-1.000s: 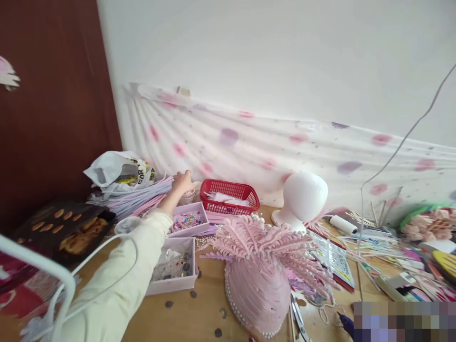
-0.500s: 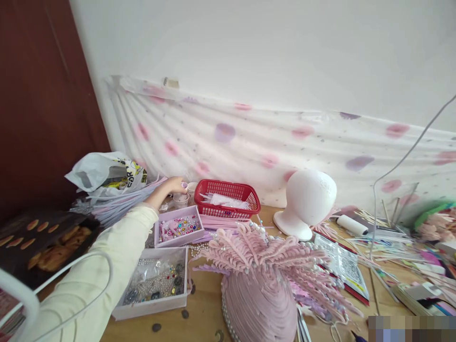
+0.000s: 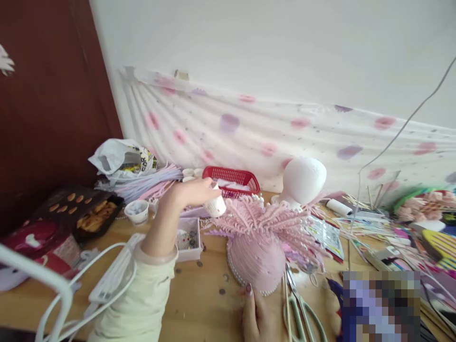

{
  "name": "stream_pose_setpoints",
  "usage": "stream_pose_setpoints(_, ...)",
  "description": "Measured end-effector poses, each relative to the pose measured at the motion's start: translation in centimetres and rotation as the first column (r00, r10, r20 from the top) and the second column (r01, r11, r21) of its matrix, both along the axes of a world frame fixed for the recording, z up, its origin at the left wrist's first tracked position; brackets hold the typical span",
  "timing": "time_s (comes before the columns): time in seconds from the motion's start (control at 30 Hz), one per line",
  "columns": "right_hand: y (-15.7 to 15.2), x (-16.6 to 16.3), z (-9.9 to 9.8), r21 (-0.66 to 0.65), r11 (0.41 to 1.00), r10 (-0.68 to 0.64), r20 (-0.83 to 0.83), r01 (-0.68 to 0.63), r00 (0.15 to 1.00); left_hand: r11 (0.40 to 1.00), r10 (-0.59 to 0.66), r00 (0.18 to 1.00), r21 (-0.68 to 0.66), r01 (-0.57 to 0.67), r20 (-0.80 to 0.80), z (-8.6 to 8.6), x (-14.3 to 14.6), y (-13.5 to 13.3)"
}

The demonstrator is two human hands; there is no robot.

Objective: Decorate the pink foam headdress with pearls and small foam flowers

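As the left hand point(image 3: 194, 192) grips a white cup point(image 3: 216, 206), the right hand point(image 3: 256, 316) sits by a pink headpiece point(image 3: 256, 259)

Centre frame, and left thumb and fingers are closed on that cup: small, white, faintly patterned, tipped over just left of the plumes. Next along comes the headpiece, centre to lower centre: ribbed pink cap, pearl-beaded rim, feathery fronds fanning out on top! At the bottom edge, the right thumb meets that rim or lies just before it; whether it grasps anything, I cannot tell.

Now sweep from the left: a white tube point(image 3: 67, 299), a dark package point(image 3: 76, 204), a power strip point(image 3: 114, 275), a plastic bag point(image 3: 110, 154), an open cup of pale bits point(image 3: 138, 220), a spray of lilac and pink fuzzy stems point(image 3: 149, 183). Across comes the left sleeve point(image 3: 137, 299), forearm blocking part of the view; a bead box point(image 3: 190, 255) peeps out to its right. Behind the hand, a red basket point(image 3: 257, 187); then a white foam head point(image 3: 304, 181), base masked by fronds, and scissors point(image 3: 302, 304) at lower right.

Lettering? Left of frame, the bag shows what looks like "FOR", turned sideways; right of centre, a packet point(image 3: 327, 236) carries print too small to read.
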State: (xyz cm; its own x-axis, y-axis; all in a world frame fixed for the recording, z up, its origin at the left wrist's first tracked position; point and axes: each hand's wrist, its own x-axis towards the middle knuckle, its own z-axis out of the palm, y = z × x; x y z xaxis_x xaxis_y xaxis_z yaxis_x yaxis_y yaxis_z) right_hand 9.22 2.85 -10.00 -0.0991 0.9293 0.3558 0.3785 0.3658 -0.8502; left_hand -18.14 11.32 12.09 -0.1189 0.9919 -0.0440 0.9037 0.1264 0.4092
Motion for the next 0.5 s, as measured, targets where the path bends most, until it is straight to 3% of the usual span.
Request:
stream_pose_setpoints(0.13, 0.5, 0.1, -0.2, 0.030, 0.998, 0.053, -0.091, -0.050, 0.994, 1.000, -0.021, 1.000, 0.001, 0.021, 0.021, -5.7, 5.2, -5.7)
stream_pose_setpoints(0.27, 0.1, 0.3, 0.5, 0.047, 0.991, 0.132, -0.115, -0.127, 0.985, 0.998, -0.021, 0.994, -0.060, 0.014, -0.107, -10.9, 8.6, -7.8)
stream_pose_setpoints(0.37, -0.1, 0.4, 0.7, 0.042, 0.987, 0.158, -0.153, -0.153, 0.975, 0.998, -0.014, 0.984, -0.055, 0.004, -0.178, -12.9, 9.7, -7.0)
stream_pose_setpoints(0.5, 0.1, 0.0, 0.0, -0.004, 0.981, 0.188, -0.178, -0.192, 0.966, 0.999, 0.032, 0.966, -0.021, -0.039, -0.258, -13.6, 10.0, -5.5)
